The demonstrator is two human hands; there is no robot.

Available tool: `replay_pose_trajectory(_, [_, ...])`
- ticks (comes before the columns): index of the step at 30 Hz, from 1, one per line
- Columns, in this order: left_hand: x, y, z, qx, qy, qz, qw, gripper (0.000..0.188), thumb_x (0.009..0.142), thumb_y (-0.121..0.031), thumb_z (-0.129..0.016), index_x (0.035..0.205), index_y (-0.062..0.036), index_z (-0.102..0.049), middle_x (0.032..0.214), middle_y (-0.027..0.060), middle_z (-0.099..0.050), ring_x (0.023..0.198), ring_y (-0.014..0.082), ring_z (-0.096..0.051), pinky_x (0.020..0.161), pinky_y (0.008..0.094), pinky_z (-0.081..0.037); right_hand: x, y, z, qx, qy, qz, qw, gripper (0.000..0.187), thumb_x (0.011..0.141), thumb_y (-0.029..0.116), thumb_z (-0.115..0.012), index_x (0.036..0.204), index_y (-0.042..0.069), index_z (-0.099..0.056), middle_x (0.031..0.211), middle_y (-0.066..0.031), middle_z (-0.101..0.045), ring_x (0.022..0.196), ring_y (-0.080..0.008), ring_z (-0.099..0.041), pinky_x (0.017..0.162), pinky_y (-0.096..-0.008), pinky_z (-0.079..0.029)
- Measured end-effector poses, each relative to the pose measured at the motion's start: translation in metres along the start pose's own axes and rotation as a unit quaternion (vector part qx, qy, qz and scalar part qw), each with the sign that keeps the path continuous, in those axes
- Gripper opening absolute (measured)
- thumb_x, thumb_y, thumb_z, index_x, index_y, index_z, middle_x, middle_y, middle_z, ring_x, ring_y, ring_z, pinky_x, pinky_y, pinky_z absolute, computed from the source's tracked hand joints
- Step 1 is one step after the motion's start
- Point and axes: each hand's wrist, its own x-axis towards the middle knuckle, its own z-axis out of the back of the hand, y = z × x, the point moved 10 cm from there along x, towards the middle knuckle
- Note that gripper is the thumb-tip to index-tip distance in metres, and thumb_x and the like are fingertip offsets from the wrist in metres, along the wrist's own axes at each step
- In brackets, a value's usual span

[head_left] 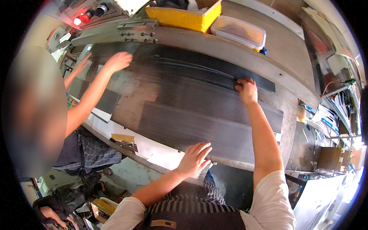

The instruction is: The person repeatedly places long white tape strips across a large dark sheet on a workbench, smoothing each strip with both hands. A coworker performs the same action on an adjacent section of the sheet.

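My left hand (194,160) is open, fingers spread, at the near edge of a wide dark grey panel (199,124) with a fine streaked surface. On the far side, my right hand (248,90) has its fingers curled round the right end of a long, thin dark strip (203,68). That strip lies along a black panel (230,73) by the machine's far beam. The fingertips of my right hand are partly hidden. At the left, a co-worker's hand (119,61) reaches over the other end of the dark pieces, blurred by motion.
A long metal beam (184,40) crosses behind the panels. Beyond it stand a yellow bin (180,19) and a clear lidded plastic box (239,30). Another dark piece (107,101) lies near the co-worker. A red light (78,21) glows at upper left. Shelving with cables (337,99) stands right.
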Motion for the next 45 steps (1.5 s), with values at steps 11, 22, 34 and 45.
replay_pose_trajectory(11, [-0.007,0.027,0.040,-0.052,-0.100,0.075,0.991,0.040,0.079,-0.008,-0.067,0.117,-0.0092,-0.055,0.130,0.0130,-0.045,0.119,0.0348,-0.043,0.100,0.0460,-0.035,0.010,0.002,0.026,0.049,-0.039,0.023,0.998,0.016,0.072,0.013,-0.072,0.088,0.012,-0.073,0.086,-0.0093,-0.069,0.084,-0.0284,-0.065,0.077,-0.0380,-0.050])
replay_pose_trajectory(22, [0.039,0.057,0.028,-0.577,0.016,0.234,0.782,0.041,0.082,0.005,-0.062,0.122,-0.0037,-0.055,0.125,0.0086,-0.054,0.104,0.0173,-0.058,0.084,0.0299,-0.050,-0.149,0.075,0.132,0.411,0.071,0.010,0.909,0.019,0.085,0.007,-0.066,0.103,0.002,-0.068,0.090,-0.0066,-0.068,0.073,-0.0114,-0.061,0.063,-0.0239,-0.049])
replay_pose_trajectory(34, [0.004,0.115,0.076,-0.711,-0.169,0.227,0.643,0.018,0.090,-0.012,-0.064,0.105,-0.0017,-0.067,0.099,0.0085,-0.065,0.083,0.0123,-0.059,0.066,0.0234,-0.051,-0.327,-0.096,0.136,0.675,-0.172,-0.290,0.656,0.011,0.089,0.004,-0.063,0.097,-0.003,-0.067,0.079,-0.0059,-0.064,0.063,-0.0125,-0.057,0.055,-0.0245,-0.045])
replay_pose_trajectory(45, [-0.042,0.121,0.059,-0.267,-0.192,0.281,0.902,0.013,0.084,-0.007,-0.071,0.096,-0.0039,-0.071,0.102,0.0034,-0.060,0.081,0.0098,-0.055,0.069,0.0248,-0.046,-0.359,-0.134,0.105,0.347,-0.143,-0.390,0.841,0.015,0.083,0.012,-0.071,0.092,0.000,-0.071,0.069,0.0003,-0.062,0.061,-0.0078,-0.054,0.055,-0.0228,-0.043])
